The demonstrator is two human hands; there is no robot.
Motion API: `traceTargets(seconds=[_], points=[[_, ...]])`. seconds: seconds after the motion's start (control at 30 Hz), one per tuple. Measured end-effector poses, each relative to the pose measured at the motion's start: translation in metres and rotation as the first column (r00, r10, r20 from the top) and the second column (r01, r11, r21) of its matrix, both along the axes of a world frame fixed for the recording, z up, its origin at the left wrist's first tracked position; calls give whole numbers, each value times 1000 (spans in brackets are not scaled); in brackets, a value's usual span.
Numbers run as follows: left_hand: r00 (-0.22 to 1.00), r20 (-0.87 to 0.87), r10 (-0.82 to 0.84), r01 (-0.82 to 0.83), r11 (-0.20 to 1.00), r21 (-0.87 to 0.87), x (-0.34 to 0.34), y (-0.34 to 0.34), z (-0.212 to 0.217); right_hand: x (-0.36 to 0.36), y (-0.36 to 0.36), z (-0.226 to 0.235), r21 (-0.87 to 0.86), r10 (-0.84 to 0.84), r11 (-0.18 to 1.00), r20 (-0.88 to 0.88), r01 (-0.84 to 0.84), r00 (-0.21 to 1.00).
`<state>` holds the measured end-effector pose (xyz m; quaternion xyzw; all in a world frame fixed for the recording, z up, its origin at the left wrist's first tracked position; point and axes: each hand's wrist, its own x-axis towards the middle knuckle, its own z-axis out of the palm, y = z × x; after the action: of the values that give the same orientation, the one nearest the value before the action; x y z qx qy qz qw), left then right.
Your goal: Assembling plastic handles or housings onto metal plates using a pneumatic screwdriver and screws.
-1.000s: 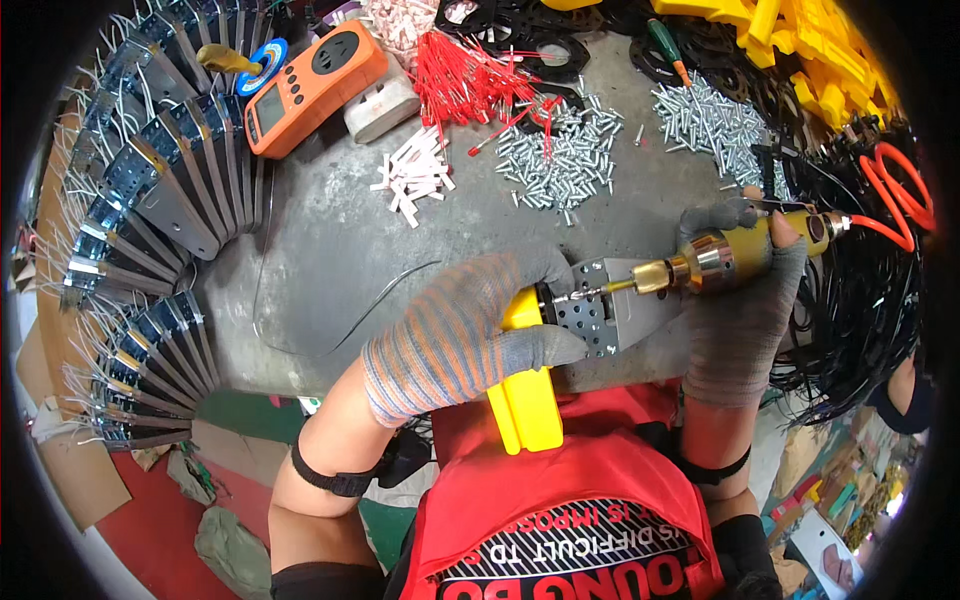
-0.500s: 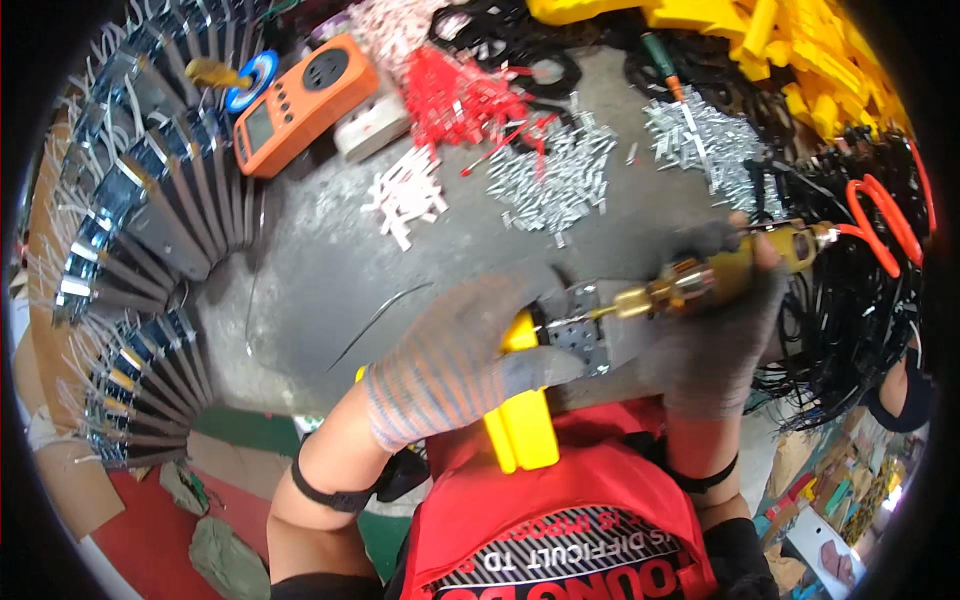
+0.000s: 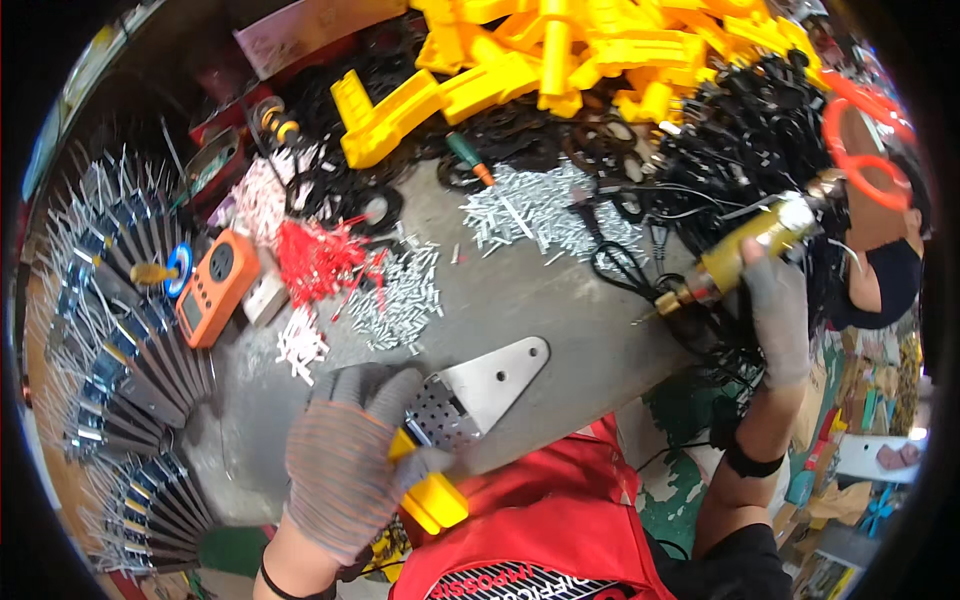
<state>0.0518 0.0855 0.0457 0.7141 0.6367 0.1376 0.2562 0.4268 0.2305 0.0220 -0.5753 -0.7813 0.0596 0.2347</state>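
Observation:
My left hand (image 3: pixel 350 465), in a grey striped glove, grips a tool with a yellow handle (image 3: pixel 432 497) and a flat silver metal blade (image 3: pixel 495 378) with a perforated base, held low over the grey bench. Out at the right, my gloved right hand (image 3: pixel 775 315) holds a gold-coloured power screwdriver (image 3: pixel 735 255), its tip pointing left and away from the blade. The two hands are well apart.
On the bench (image 3: pixel 560 310) lie piles of silver screws (image 3: pixel 530 210), red plugs (image 3: pixel 318 262), white plugs (image 3: pixel 298 345) and an orange meter (image 3: pixel 215 285). Yellow plastic handles (image 3: pixel 540 55) and black cables (image 3: pixel 750 140) fill the back. Finished metal blades (image 3: pixel 110 360) fan out at left. Another person sits at right.
My right hand pulled the screwdriver away from the blade, up and to the right. The left hand lowered the yellow-handled tool, and its whole silver blade now shows.

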Motion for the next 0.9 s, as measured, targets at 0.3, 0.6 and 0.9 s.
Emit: traceTargets(seconds=[0.3, 0.6, 0.9], points=[[994, 92, -59, 28, 950, 312, 27, 19, 12, -95, -73, 5, -116, 508, 806, -366, -580, 780], [894, 338, 294, -336, 939, 72, -4, -56, 12, -109, -78, -50, -264, 626, 676, -286, -688, 725], [990, -142, -26, 37, 997, 75, 7, -45, -46, 18, -1, 73, 425, 249, 904, -612, 48, 750]])
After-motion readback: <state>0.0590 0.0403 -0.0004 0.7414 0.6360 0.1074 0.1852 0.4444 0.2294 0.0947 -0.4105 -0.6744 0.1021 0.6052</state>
